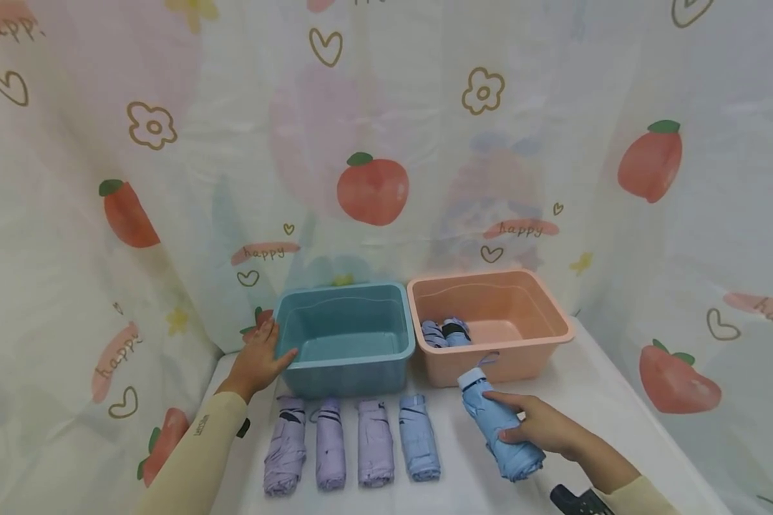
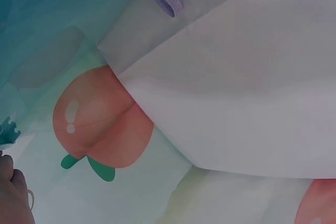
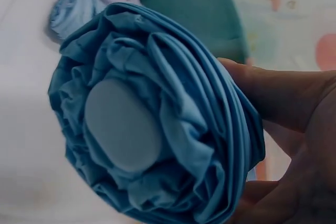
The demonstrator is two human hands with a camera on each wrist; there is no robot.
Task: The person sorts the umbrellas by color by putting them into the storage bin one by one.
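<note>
In the head view my right hand (image 1: 544, 427) grips a folded blue umbrella (image 1: 499, 429) in front of the peach bin (image 1: 492, 361). The umbrella's pale handle end points toward that bin, with a wrist loop beyond it. The right wrist view shows its bunched, folded end (image 3: 157, 129) close up. My left hand (image 1: 258, 361) rests on the left side of the teal bin (image 1: 348, 375), thumb at the front rim. Two folded umbrellas (image 1: 447, 333) lie inside the peach bin, at its left end.
Before the teal bin, three folded lilac umbrellas (image 1: 331, 447) and one light blue umbrella (image 1: 420, 440) lie in a row on the white table (image 1: 457, 493). The two bins stand side by side against a printed curtain (image 1: 419, 107), which also encloses the sides.
</note>
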